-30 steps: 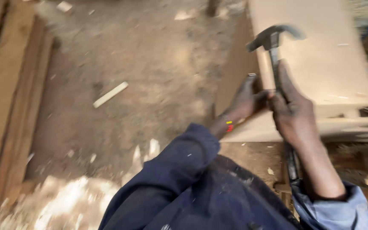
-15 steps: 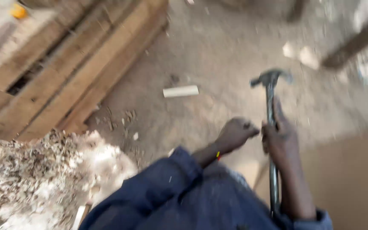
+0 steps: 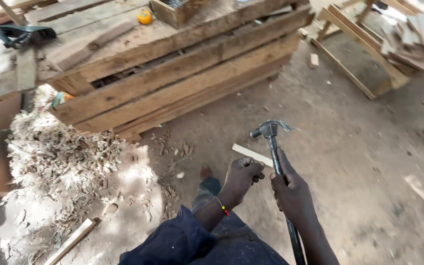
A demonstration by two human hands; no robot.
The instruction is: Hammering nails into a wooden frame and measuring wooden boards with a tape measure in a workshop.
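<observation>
A big stack of rough wooden beams (image 3: 182, 73) fills the upper left of the view; its long boards run from the lower left up to the right. On top of it lie a small yellow tape measure (image 3: 145, 16) and a wooden box (image 3: 177, 11). To the upper right stands a low wooden frame (image 3: 354, 54) on the bare dirt ground (image 3: 369, 162). At the left, beside the stack, spreads a wide heap of wood shavings (image 3: 60, 157).

Lower in the middle, the right hand (image 3: 293, 194) is closed in a fist around the dark handle of a claw hammer (image 3: 273, 147). The hammer stands almost upright in the view: its long axis goes from the bottom edge up, leaning a little to the left, and the metal head is at the top, with the claw pointing to the right and the striking face to the left. The head is above the ground, near a short pale wood offcut (image 3: 252, 154) that lies behind it.

The left hand (image 3: 241, 176), just beside the hammer, is curled shut; I cannot tell if it holds something. A bead bracelet (image 3: 222, 206) is on its wrist.
</observation>
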